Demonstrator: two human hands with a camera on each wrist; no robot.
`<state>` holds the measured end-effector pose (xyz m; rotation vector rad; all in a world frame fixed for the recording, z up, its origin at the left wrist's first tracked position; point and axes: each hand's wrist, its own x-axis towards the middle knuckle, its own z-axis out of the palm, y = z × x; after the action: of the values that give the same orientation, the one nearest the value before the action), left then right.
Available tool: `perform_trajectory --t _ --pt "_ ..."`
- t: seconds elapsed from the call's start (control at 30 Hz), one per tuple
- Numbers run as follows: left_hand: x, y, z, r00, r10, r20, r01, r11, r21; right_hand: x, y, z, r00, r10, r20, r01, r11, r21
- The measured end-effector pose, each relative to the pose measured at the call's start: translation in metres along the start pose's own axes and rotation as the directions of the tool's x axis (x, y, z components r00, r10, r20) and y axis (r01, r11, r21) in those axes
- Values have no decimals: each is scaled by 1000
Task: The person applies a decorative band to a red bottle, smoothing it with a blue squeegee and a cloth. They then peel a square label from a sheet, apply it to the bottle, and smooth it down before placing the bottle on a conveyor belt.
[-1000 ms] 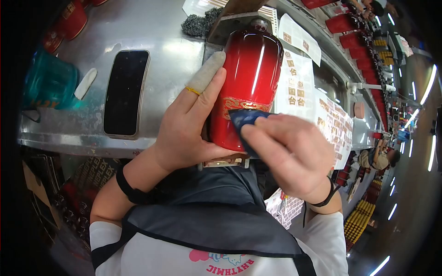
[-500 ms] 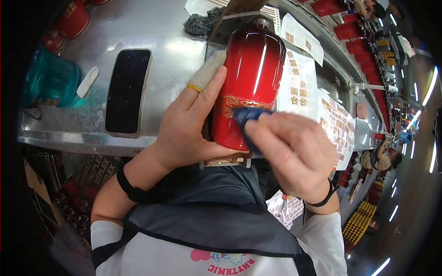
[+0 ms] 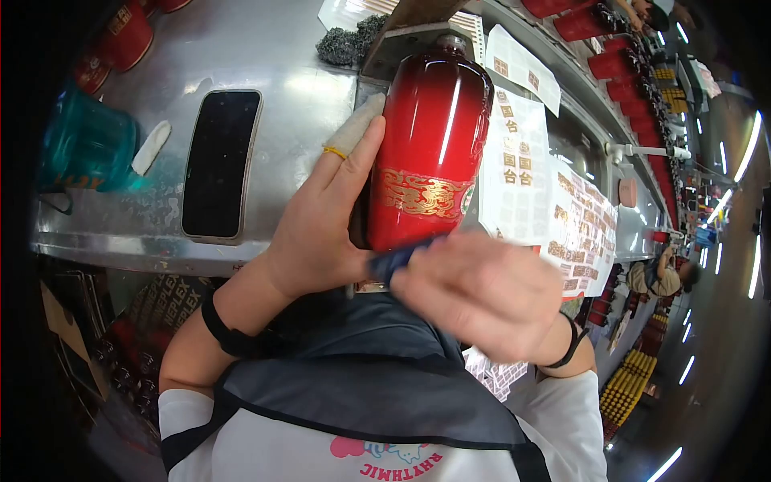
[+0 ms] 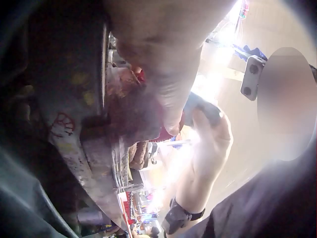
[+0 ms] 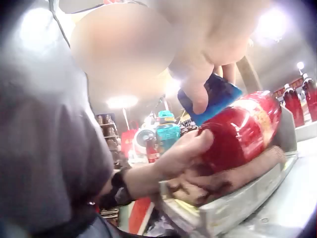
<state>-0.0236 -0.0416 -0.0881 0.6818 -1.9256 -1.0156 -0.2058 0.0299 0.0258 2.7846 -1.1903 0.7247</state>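
A glossy red bottle (image 3: 438, 120), dark toward its neck, lies on its side with a gold patterned band (image 3: 422, 195) near its base. My left hand (image 3: 317, 217) holds it along the left side, thumb at the base end; a pale finger cover (image 3: 353, 128) tied with yellow sits on one finger. In my right hand (image 3: 490, 293), a flat blue scraper (image 3: 397, 261) is pinched between thumb and fingers. The right wrist view shows this scraper (image 5: 218, 101) right at the bottle's upper surface near the base. The right hand blurs and covers the bottle's base corner in the head view.
Beneath the bottle is a shallow cradle (image 5: 247, 203). A phone (image 3: 222, 165), a white stick-like piece (image 3: 151, 148) and a teal jug (image 3: 88, 140) stand left on the metal table. Sticker sheets (image 3: 514, 161) lie to the right, dark scouring mesh (image 3: 352, 40) behind. Red bottles line the far right.
My right hand has drawn the scraper from the gold band down toward the bottle's base, uncovering the band. The bottle has turned slightly, showing a green-and-white mark at the band's right. The left hand keeps its hold.
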Motion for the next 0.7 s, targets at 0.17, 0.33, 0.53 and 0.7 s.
perform_trajectory --t 0.17,0.33,0.53,0.7 --pt "2 0 -1 989 -92 112 98 994 -49 -7 -2 -34 963 266 48 -270 955 125" --pt "5 4 4 999 36 -23 -33 995 96 -27 -3 -32 889 456 -33 -453 889 68" --pt "7 3 7 990 140 -33 -134 979 155 -32 7 -17 858 501 -114 -494 865 88" --pt "10 1 5 985 163 -49 -157 982 108 -23 16 -10 940 336 -67 -327 938 117"
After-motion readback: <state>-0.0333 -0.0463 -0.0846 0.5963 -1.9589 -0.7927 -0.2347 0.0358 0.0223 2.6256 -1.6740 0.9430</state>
